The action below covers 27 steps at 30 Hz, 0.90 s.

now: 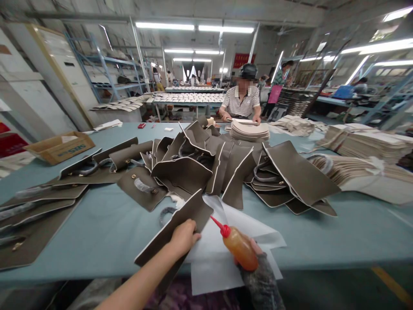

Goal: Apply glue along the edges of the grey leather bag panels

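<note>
I'm holding a brown panel low over the counter, left hand clamping its edge. My right hand is gripping an amber bottle, red nozzle pointing at the panel's right edge; I'm seeing no liquid there. White paper is lying underneath. Beyond, brown pieces are piling up, several carrying wrapped handles; I can't tell which are finished. Across, a person is handling pale pieces. The carton is apparently reading "SBS"; the red banner is staying unreadable.
</note>
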Tool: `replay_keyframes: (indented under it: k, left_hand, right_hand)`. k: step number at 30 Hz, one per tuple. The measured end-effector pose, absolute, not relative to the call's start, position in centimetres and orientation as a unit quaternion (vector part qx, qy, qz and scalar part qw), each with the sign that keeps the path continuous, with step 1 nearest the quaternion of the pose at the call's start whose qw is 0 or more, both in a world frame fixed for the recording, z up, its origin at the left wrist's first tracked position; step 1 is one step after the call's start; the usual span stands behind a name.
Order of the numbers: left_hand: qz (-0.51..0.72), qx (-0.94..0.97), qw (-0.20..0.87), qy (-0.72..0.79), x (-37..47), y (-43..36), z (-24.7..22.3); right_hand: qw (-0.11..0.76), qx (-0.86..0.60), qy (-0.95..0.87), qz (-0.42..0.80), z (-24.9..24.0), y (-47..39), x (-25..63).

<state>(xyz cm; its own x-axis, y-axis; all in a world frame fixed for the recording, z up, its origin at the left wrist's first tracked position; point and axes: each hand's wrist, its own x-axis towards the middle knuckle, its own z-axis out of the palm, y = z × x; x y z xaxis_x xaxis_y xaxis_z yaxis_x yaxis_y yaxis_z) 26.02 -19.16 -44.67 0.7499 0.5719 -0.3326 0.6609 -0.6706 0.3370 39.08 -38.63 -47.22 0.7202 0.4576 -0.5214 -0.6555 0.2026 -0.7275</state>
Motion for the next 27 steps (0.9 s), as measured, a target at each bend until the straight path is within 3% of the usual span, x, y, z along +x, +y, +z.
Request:
replay_keyframes:
  k: [4,16,27]
  left_hand:
    - [-0.093,0.899,0.265,0.337,26.4,-18.7,-44.9]
    - [-0.086,0.854,0.369,0.358,26.8,-17.7,-45.4]
    - [-0.088,0.833,0.397,0.375,27.1,-17.5,-46.1]
  right_hand:
    - [0.734,-0.592,0.138,0.303,-46.1,-39.1,39.8]
    - [0.539,-0.816,-0.084,0.189,-46.3,-38.6,40.4]
    - [0.490,-0.846,-0.197,0.078,-44.7,-36.4,39.8]
